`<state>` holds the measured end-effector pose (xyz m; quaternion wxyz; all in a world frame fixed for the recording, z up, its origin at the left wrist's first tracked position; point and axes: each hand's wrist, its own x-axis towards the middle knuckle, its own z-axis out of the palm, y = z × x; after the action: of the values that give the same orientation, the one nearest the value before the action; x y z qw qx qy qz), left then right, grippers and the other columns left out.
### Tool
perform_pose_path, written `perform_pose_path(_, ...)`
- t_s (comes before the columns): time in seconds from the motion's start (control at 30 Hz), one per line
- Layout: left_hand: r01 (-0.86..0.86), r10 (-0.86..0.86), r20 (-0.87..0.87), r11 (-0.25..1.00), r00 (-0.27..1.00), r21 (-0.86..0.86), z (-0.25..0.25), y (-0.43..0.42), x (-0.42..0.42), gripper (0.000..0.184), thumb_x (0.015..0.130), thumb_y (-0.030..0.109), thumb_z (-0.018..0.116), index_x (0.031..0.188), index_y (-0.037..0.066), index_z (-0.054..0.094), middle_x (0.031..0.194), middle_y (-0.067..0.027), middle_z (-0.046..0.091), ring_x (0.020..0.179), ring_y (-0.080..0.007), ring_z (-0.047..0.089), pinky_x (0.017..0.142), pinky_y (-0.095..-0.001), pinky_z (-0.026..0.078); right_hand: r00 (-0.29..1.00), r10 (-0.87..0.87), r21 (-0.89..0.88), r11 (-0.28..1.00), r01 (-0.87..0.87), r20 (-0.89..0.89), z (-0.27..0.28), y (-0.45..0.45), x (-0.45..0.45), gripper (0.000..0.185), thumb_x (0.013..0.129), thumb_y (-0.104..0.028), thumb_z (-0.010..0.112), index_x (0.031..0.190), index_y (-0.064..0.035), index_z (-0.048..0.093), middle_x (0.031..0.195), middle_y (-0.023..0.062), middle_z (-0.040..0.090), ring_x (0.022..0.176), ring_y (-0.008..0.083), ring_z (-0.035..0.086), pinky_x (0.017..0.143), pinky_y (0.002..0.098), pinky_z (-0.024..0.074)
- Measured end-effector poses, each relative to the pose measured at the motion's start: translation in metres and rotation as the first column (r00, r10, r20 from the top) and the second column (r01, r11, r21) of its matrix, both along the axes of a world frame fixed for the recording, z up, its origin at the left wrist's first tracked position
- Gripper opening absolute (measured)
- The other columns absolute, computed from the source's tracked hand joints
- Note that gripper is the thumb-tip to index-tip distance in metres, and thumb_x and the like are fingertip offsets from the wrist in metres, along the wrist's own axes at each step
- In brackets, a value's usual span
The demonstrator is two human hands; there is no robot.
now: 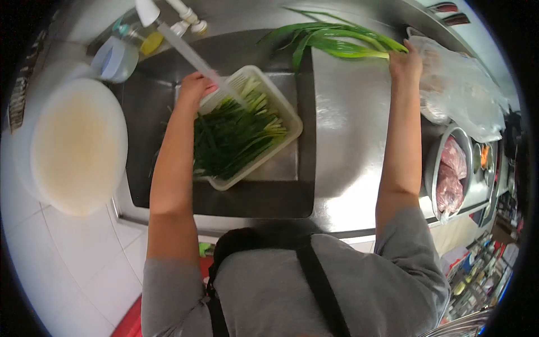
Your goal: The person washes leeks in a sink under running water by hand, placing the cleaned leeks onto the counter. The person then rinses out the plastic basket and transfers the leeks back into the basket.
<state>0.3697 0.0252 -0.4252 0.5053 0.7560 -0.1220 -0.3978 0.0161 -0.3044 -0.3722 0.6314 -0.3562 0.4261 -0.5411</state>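
In the sink, a cream plastic basket sits at an angle, filled with cut scallions, dark green leaves and pale stalks. My left hand is closed at the basket's upper left rim, beside the water stream; its fingertips are partly hidden. Off to the right, above the steel counter, my right hand is wrapped round the pale ends of a bunch of long scallions. Their green leaves trail leftward over the sink's back corner. From a white faucet, water falls into the basket.
A large white tub stands left of the sink, with a small white container behind it. On the right are plastic bags and a metal bowl holding bagged red meat. The steel counter lies between.
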Motion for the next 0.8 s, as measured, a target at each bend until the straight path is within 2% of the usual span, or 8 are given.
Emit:
perform_pose_path(0.1, -0.046, 0.053, -0.069, 0.994, 0.996, 0.103, -0.034, -0.002, 0.004, 0.027, 0.087, 0.001, 0.052, 0.110, -0.012, 0.053, 0.109, -0.0201, 0.060, 0.093, -0.0260, 0.065, 0.085, -0.0330, 0.057, 0.922, -0.081, -0.555, 0.817, -0.156, -0.378, -0.026, 0.099, 0.008, 0.045, 0.085, 0.001, 0.054, 0.129, -0.0025, 0.045, 0.138, 0.0175, 0.043, 0.126, 0.0353, 0.042, 0.106, 0.0419, 0.0341)
perform_pose_path(0.17, -0.059, 0.070, -0.093, 0.991, 0.993, 0.123, -0.058, -0.001, 0.000, 0.027, 0.087, 0.000, 0.052, 0.110, -0.013, 0.051, 0.108, -0.0214, 0.060, 0.092, -0.0267, 0.065, 0.084, -0.0323, 0.057, 0.578, -0.207, -0.588, 0.524, -0.616, -0.789, -0.040, 0.140, -0.010, 0.046, 0.086, -0.005, 0.058, 0.130, -0.0018, 0.044, 0.137, 0.0182, 0.044, 0.127, 0.0385, 0.040, 0.107, 0.0457, 0.0315)
perform_pose_path(0.37, -0.037, 0.066, -0.230, 0.991, 0.971, 0.130, -0.153, -0.001, -0.018, 0.027, 0.091, 0.008, 0.052, 0.111, -0.011, 0.052, 0.104, -0.0194, 0.062, 0.090, -0.0275, 0.065, 0.080, -0.0368, 0.058, 0.428, -0.194, -0.463, 0.514, -0.722, -0.883, -0.064, 0.152, -0.013, 0.047, 0.085, -0.013, 0.062, 0.128, -0.0036, 0.046, 0.139, 0.0187, 0.040, 0.131, 0.0396, 0.034, 0.110, 0.0514, 0.0239)
perform_pose_path(0.43, 0.199, -0.196, -0.056, 0.860, 0.979, 0.469, -0.181, -0.005, -0.023, 0.036, 0.091, 0.017, 0.055, 0.118, -0.006, 0.051, 0.105, -0.0193, 0.063, 0.092, -0.0277, 0.065, 0.081, -0.0413, 0.055, 0.317, -0.246, -0.398, 0.453, -0.798, -0.916, -0.062, 0.152, -0.007, 0.045, 0.086, -0.017, 0.061, 0.128, -0.0050, 0.047, 0.139, 0.0171, 0.041, 0.132, 0.0389, 0.033, 0.111, 0.0519, 0.0229)
perform_pose_path(0.5, 0.417, -0.532, -0.046, 0.604, 0.846, 0.679, -0.219, -0.007, -0.022, 0.055, 0.088, 0.033, 0.062, 0.133, 0.006, 0.046, 0.107, -0.0197, 0.064, 0.097, -0.0299, 0.063, 0.085, -0.0469, 0.049, 0.252, -0.276, -0.352, 0.424, -0.835, -0.928, -0.060, 0.151, -0.002, 0.044, 0.087, -0.020, 0.060, 0.127, -0.0063, 0.048, 0.139, 0.0156, 0.041, 0.132, 0.0384, 0.033, 0.111, 0.0520, 0.0226)
perform_pose_path(0.6, 0.443, -0.765, 0.307, 0.596, 0.566, 0.670, -0.279, -0.002, -0.038, 0.062, 0.086, 0.038, 0.064, 0.138, 0.011, 0.043, 0.119, -0.0197, 0.060, 0.102, -0.0322, 0.061, 0.091, -0.0442, 0.047, 0.235, -0.278, -0.339, 0.422, -0.841, -0.931, -0.062, 0.151, 0.004, 0.043, 0.088, -0.023, 0.060, 0.127, -0.0073, 0.048, 0.139, 0.0141, 0.042, 0.132, 0.0378, 0.033, 0.111, 0.0517, 0.0231)
perform_pose_path(0.63, 0.395, -0.781, 0.420, 0.606, 0.463, 0.691, -0.287, -0.005, -0.047, 0.068, 0.084, 0.041, 0.066, 0.137, 0.005, 0.042, 0.129, -0.0220, 0.051, 0.110, -0.0344, 0.056, 0.090, -0.0455, 0.048, 0.233, -0.283, -0.338, 0.417, -0.844, -0.930, -0.062, 0.150, 0.006, 0.043, 0.088, -0.023, 0.060, 0.127, -0.0072, 0.049, 0.139, 0.0140, 0.042, 0.132, 0.0376, 0.033, 0.111, 0.0518, 0.0232)
perform_pose_path(0.8, 0.318, -0.888, 0.260, 0.389, 0.379, 0.865, -0.261, -0.030, -0.083, 0.082, 0.080, 0.049, 0.069, 0.135, -0.003, 0.039, 0.137, -0.0246, 0.040, 0.122, -0.0366, 0.045, 0.093, -0.0471, 0.046, 0.251, -0.275, -0.348, 0.403, -0.846, -0.928, -0.064, 0.151, 0.011, 0.043, 0.088, -0.023, 0.060, 0.126, -0.0072, 0.049, 0.138, 0.0136, 0.043, 0.131, 0.0361, 0.035, 0.111, 0.0517, 0.0244)
